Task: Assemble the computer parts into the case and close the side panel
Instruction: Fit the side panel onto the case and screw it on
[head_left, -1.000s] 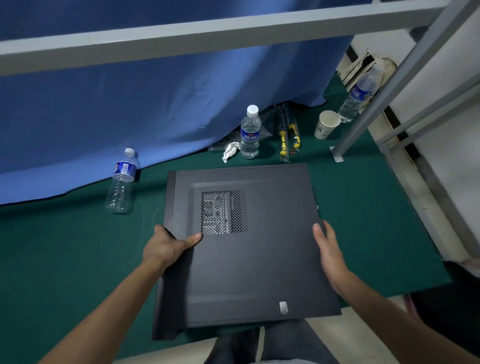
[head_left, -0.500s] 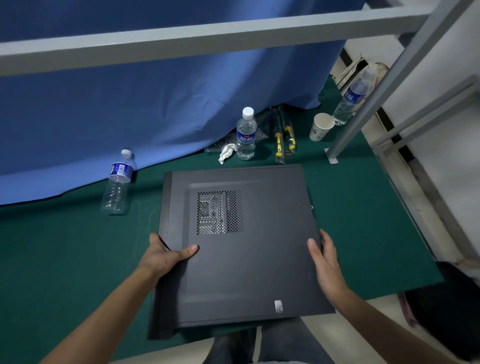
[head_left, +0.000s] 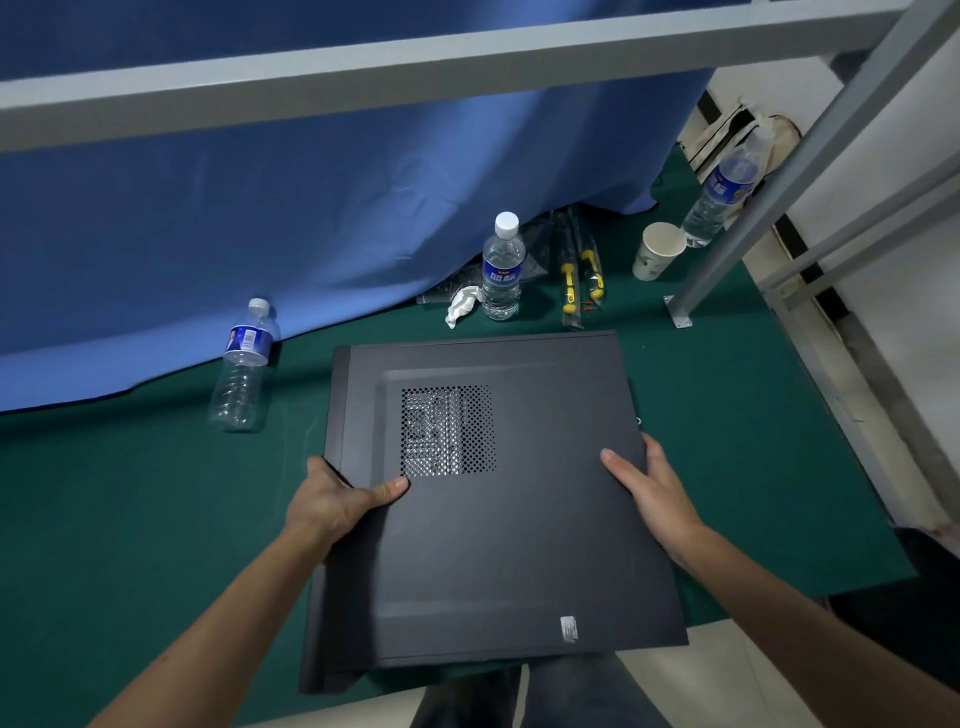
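Note:
A black computer case (head_left: 332, 597) lies flat on the green table, covered by its black side panel (head_left: 530, 540), which has a perforated vent (head_left: 448, 430) near the far left. My left hand (head_left: 332, 506) grips the panel's left edge, thumb on top and fingers underneath. My right hand (head_left: 652, 493) holds the right edge, thumb on the top surface and fingers wrapped over the side. The case's inside is hidden by the panel.
Beyond the case stand a water bottle (head_left: 501, 267), crumpled tissue (head_left: 461, 306), yellow-handled screwdrivers (head_left: 581, 275), a paper cup (head_left: 655, 250) and another bottle (head_left: 722, 195). An empty bottle (head_left: 243, 369) stands left. A blue curtain (head_left: 311, 208) hangs behind; grey frame bars (head_left: 769, 197) rise right.
The panel has shifted slightly toward the far side over the case, with both hands keeping their hold on its edges. The view tilted a little.

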